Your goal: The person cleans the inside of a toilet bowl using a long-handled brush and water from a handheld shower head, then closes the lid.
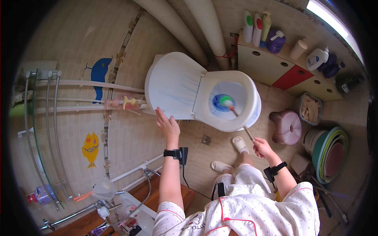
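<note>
Just ahead of our right hand [263, 148], the green-and-white bristles of a toilet brush [235, 111] rest in blue-tinted water [216, 103] at the bottom of a toilet bowl [238, 89]. Our right fingers are wrapped round the near end of its stick, probably to put the handle's length between skin and water. The seat [202, 93] lies down and the lid [170, 82] is raised, which seems to give the brush its way in.

Our left hand [168, 125] grasps nothing; its fingers stretch out at the lid's lower edge, perhaps for steadiness, though we cannot tell whether they touch it. Farther left of those fingers, a pinkish pump bottle [113, 103] with a yellow top is set by the tiled wall.

Beyond our right hand, to its right, a grey wastebasket [313, 122] holds crumpled pale-brown paper, near a mauve stool [286, 126]. Closer on that side, several basins [334, 157] nest inside one another, presumably to save room. Well past the right hand, a low cabinet [260, 65] carries bottles, among them a purple pump bottle [275, 44]; what they contain we cannot see.
</note>
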A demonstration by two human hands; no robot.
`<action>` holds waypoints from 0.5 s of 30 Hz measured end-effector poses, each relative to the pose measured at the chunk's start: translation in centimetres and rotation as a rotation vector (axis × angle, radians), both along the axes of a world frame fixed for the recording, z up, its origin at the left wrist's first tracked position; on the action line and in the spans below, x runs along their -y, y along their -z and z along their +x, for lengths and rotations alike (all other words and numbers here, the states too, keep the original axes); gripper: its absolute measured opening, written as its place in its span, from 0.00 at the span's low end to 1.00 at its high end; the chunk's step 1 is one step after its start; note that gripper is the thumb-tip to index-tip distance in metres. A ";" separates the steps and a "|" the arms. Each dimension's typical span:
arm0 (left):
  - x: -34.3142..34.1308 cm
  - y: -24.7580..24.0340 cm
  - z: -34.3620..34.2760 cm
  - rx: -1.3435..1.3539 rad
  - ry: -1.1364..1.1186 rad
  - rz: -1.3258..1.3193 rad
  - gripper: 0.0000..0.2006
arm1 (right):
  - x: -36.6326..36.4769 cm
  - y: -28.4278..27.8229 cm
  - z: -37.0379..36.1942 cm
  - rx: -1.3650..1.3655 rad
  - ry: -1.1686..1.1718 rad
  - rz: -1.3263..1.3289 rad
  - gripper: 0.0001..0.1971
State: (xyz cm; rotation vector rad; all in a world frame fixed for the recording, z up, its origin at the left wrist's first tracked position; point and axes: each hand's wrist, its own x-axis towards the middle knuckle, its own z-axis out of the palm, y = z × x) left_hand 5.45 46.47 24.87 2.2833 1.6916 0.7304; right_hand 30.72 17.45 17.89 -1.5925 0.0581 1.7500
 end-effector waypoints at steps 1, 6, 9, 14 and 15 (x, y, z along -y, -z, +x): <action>0.8 0.5 -0.3 0.001 -0.002 -0.001 0.30 | 0.7 1.0 0.1 0.046 0.035 -0.065 0.07; 5.4 2.9 -1.7 -0.014 -0.007 -0.127 0.31 | 7.6 7.2 1.6 -0.166 0.232 -0.122 0.07; 7.4 4.2 -3.3 -0.035 -0.001 -0.158 0.31 | 8.7 7.9 1.0 -0.309 0.337 -0.126 0.07; 9.2 5.1 -4.9 -0.107 -0.043 -0.245 0.31 | 8.5 8.4 0.9 -0.320 0.344 -0.116 0.08; 9.4 5.2 -5.0 -0.107 -0.039 -0.246 0.31 | 8.4 8.4 1.0 -0.320 0.348 -0.116 0.08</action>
